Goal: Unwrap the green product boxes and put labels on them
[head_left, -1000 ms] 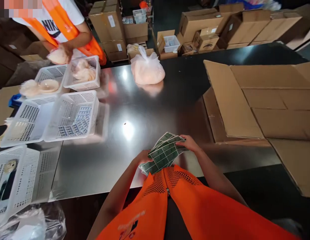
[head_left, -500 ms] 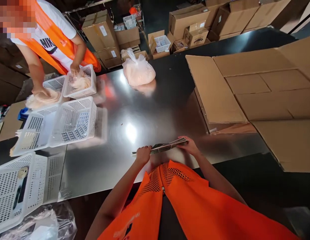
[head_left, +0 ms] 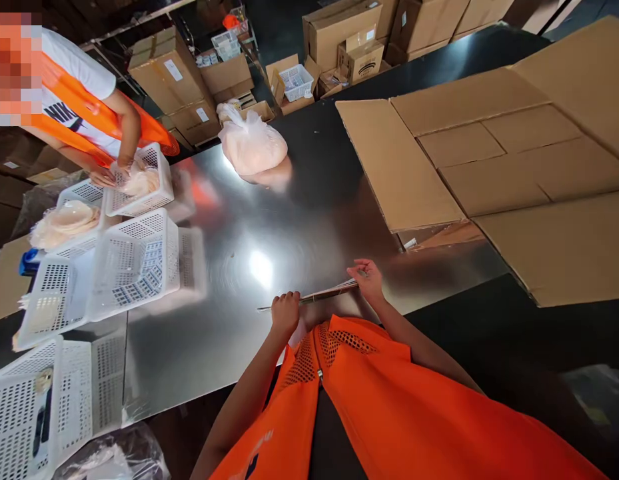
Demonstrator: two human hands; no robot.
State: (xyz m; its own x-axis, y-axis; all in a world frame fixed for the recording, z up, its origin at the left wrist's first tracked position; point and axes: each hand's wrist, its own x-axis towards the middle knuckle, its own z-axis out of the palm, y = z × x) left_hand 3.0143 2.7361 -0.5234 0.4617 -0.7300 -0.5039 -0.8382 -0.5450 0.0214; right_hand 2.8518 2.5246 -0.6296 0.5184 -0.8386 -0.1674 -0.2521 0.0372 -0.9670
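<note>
Low over the table's near edge, a thin flat bundle [head_left: 332, 292] is seen almost edge-on, with what looks like a narrow band around its middle; its kind is unclear. My left hand [head_left: 286, 312] is closed around the bundle's left part, and a thin tip sticks out past the fist. At the other end is my right hand [head_left: 368, 280], its thumb and fingers curled together just above the bundle's tip. Whether something small is pinched there cannot be made out.
White perforated baskets [head_left: 172, 267] stand at the left, one holding blue-and-white packs. Behind them, a co-worker's hands [head_left: 106, 175] work at a basket of pale bagged items. A tied plastic bag [head_left: 254, 143] sits on the metal table [head_left: 229, 347]. Large flattened cardboard [head_left: 529, 173] covers the right.
My right hand has shifted from gripping the bundle's right end to curled fingers above it. The bundle shows more edge-on. The co-worker's hands came together at one basket. The view has shifted.
</note>
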